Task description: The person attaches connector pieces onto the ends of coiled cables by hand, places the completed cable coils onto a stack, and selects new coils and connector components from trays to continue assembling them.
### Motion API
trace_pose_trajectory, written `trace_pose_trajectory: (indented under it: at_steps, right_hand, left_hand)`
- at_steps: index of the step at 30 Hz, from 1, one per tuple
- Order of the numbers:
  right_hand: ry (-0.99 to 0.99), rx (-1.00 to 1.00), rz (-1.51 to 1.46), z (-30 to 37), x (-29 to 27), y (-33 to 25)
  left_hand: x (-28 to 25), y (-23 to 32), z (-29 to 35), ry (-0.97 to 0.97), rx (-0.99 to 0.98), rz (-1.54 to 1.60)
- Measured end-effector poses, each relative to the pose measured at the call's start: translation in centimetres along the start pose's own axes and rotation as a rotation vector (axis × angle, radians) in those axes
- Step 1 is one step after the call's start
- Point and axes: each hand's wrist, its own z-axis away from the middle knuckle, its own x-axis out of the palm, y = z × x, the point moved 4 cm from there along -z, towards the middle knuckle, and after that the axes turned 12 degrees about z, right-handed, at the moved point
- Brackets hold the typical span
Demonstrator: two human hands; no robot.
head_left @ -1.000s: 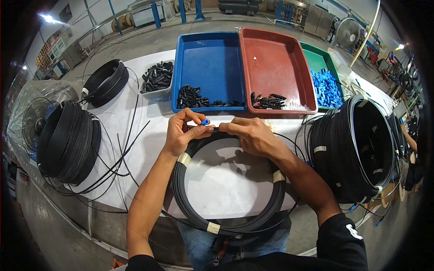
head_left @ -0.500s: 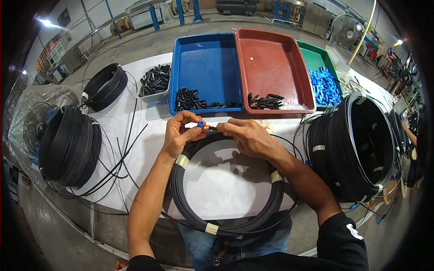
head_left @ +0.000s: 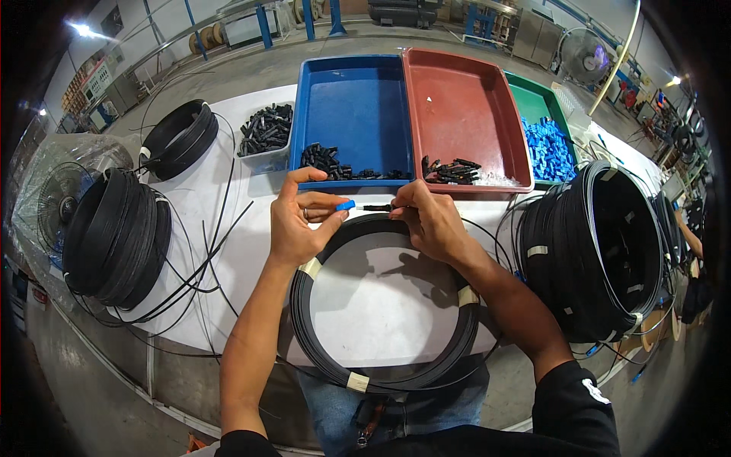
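Between thumb and fingers, my left hand (head_left: 303,221) pinches a small blue connector housing (head_left: 346,206). My right hand (head_left: 434,221) is closed on the black cable end (head_left: 376,208), which points left and meets or nearly meets the housing; a pale tip shows between them. Whether the two are joined I cannot tell. Below both hands lies a taped coil of black cable (head_left: 300,327) at the table's near edge. Just beyond them stand a blue tray (head_left: 354,107) with small black parts and a red-brown tray (head_left: 464,107) with black pieces and whitish bits.
A green tray (head_left: 531,95) holds many blue housings (head_left: 548,148). Left of the blue tray is a clear tub of black parts (head_left: 266,129). Big black cable coils stand at left (head_left: 114,240) and right (head_left: 582,259), with loose cable ends crossing the white table (head_left: 198,228).
My right hand has drawn slightly right, so more of the black cable end shows. The blue housing has turned sideways in my left hand, whose fingers have shifted.
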Motion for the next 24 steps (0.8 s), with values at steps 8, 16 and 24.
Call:
trace_pose_trajectory:
  at_steps: [8,16,24]
  right_hand:
    - [0.007,0.006,0.061,-0.1,-0.3,-0.4]
    - [0.007,-0.084,0.069,-0.2,0.1,-0.5]
    - [-0.101,-0.134,0.083,0.1,0.1,-0.6]
  left_hand:
    - [0.2,0.8,0.5,-0.024,0.151,-0.080]
    - [0.4,1.4,0.7,-0.066,0.091,-0.228]
    - [1.1,1.8,1.3,-0.157,0.115,-0.413]
